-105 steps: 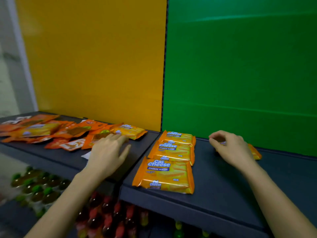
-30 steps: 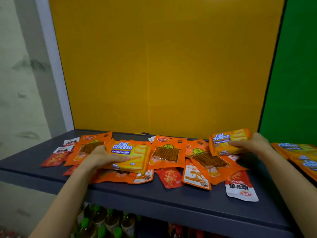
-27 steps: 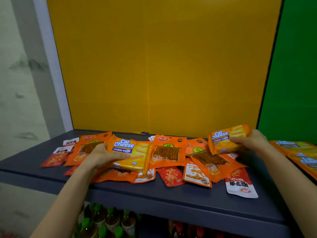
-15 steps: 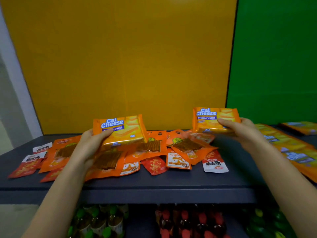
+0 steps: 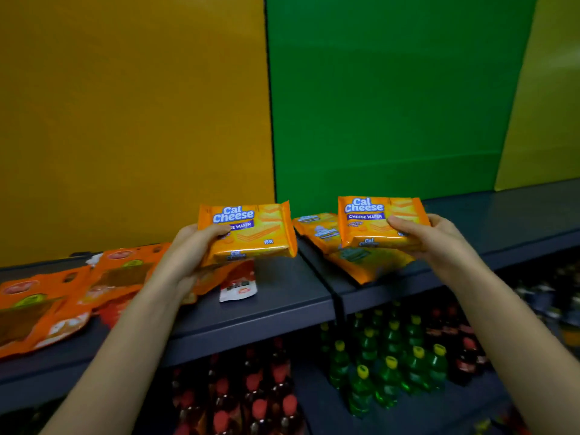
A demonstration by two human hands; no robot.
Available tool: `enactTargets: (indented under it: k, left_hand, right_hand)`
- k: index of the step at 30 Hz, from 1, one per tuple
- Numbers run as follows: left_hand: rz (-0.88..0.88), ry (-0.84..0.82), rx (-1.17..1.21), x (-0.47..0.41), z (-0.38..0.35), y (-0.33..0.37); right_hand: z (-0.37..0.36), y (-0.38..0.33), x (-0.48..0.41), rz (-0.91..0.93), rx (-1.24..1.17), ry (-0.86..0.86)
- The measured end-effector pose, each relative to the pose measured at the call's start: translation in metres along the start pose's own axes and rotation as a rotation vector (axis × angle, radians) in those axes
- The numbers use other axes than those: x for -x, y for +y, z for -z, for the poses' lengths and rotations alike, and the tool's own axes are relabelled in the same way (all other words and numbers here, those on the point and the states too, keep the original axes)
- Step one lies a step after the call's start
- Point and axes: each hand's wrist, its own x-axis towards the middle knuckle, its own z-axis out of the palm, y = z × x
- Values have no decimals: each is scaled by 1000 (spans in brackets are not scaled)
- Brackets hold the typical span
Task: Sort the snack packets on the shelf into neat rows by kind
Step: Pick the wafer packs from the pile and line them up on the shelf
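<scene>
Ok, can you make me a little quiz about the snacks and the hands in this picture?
1. True or false: the left hand is empty.
2. Pick one: the panel behind the Cal Cheese packet in the right hand is A) red, B) green, C) blue.
3. Fill in: the green bottles under the shelf have ___ caps.
Key: 1 false; 2 B; 3 yellow.

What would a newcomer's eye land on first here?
An orange foil Cal Cheese wafer packet in the left hand and a second Cal Cheese packet in the right hand, held up side by side above the dark grey shelf. Behind, a yellow wall panel meets a green wall panel.
</scene>
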Motion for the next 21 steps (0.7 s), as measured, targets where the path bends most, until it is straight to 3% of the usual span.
enactTargets:
  k: [12,21]
  left_hand:
    - [22,-143,63,13,-236,-36]
    - [59,-99,12,-9,-354,-53]
  right_hand:
    - [213,-13,-49,-5,58,92]
    - [279,-12,-90,-16,58,67]
